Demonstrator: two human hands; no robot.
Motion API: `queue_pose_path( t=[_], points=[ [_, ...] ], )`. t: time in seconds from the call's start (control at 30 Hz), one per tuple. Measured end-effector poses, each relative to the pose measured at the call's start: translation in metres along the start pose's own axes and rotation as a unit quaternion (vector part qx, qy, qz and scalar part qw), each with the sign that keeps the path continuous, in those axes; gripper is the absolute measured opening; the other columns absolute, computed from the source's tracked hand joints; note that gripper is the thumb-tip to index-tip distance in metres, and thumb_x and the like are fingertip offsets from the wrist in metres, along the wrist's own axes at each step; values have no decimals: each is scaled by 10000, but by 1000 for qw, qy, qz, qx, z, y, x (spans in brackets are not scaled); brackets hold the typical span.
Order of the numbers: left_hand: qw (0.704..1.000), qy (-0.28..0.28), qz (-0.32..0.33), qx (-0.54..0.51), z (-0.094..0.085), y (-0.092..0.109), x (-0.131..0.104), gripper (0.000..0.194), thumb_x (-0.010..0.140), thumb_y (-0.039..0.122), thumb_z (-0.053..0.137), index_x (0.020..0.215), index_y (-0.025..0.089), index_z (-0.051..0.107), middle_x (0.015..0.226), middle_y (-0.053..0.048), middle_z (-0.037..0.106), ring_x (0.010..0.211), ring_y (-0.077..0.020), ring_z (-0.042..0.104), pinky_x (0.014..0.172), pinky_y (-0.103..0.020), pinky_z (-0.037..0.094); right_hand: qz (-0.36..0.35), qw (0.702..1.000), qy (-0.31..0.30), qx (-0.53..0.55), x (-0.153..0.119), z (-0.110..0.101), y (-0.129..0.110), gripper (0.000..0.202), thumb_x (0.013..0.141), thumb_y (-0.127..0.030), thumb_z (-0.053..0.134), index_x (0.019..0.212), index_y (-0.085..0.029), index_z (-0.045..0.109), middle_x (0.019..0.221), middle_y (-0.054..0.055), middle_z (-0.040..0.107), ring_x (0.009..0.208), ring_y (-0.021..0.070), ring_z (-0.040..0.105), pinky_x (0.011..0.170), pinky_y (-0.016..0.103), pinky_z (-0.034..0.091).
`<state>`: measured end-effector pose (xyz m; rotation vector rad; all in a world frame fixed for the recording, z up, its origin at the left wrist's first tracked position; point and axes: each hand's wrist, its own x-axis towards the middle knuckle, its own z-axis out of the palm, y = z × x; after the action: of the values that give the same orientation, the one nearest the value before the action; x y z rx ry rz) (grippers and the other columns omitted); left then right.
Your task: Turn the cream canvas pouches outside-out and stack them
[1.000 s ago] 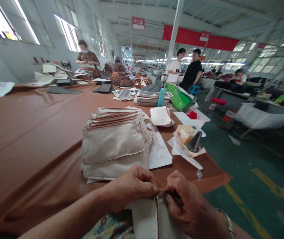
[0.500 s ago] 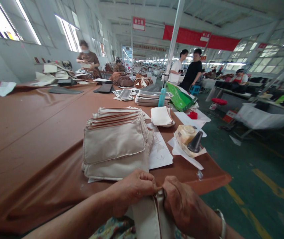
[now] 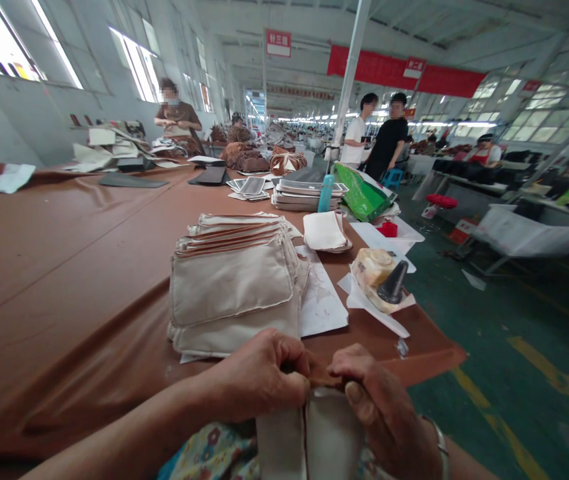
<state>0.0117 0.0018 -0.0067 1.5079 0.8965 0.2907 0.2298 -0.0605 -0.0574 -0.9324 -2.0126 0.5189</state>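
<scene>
Close to my body, a beige fabric panel (image 3: 333,433) with a dark seam down its middle hangs below my hands. My left hand (image 3: 267,373) is closed, thumb and fingers pinching the panel's upper edge. On the other side my right hand (image 3: 387,403) grips the same edge, its thumb pointing up and fingers curled. Brown material shows between the fingertips; whether it belongs to the panel or the table cover is hard to tell. Just beyond stands a stack of similar beige panels (image 3: 232,280) with brown layers, lying on the table in front of my left hand.
A brown cover (image 3: 89,253) drapes the table. To the right lie white paper (image 3: 322,300), a small stack of white pieces (image 3: 325,232), and a yellowish block (image 3: 372,267) beside a black cone (image 3: 393,283). A blue bottle (image 3: 325,193) stands farther back. Several people work or stand beyond.
My hands have moved slightly apart at the panel's top edge, and the panel's seam has spread wider. My right thumb now shows. The rest of the table looks the same.
</scene>
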Motion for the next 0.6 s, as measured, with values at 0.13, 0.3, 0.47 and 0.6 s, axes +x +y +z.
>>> queue_pose_path(
  t=[0.13,0.3,0.47,0.6],
  points=[
    [997,-9,53,63,1,5,-2,132,656,146,483,658,134,614,665,16,515,585,-97,390,504,-196,293,206,961,-76,167,22,-9,-11,358,1033,-342,322,926,-166,615,843,41,613,790,165,579,717,268,438],
    [993,-1,74,90,2,8,-4,71,662,122,458,611,148,500,638,33,404,574,-81,334,470,-184,236,275,897,-171,299,38,-16,-6,501,982,-521,408,710,-129,561,656,-19,446,585,94,348,527,226,258],
    [992,-13,91,83,1,13,-8,71,668,102,470,622,144,503,666,27,443,591,-81,347,477,-179,249,308,858,-181,370,30,-11,5,511,865,-597,573,635,-167,421,634,-48,313,554,76,214,483,230,151],
    [992,-25,109,50,-1,17,-10,103,674,74,488,662,135,571,661,35,494,582,-74,387,489,-167,288,273,877,-165,359,23,-8,7,434,900,-534,560,705,-154,485,664,-37,367,570,83,280,503,226,195]
  ],
)
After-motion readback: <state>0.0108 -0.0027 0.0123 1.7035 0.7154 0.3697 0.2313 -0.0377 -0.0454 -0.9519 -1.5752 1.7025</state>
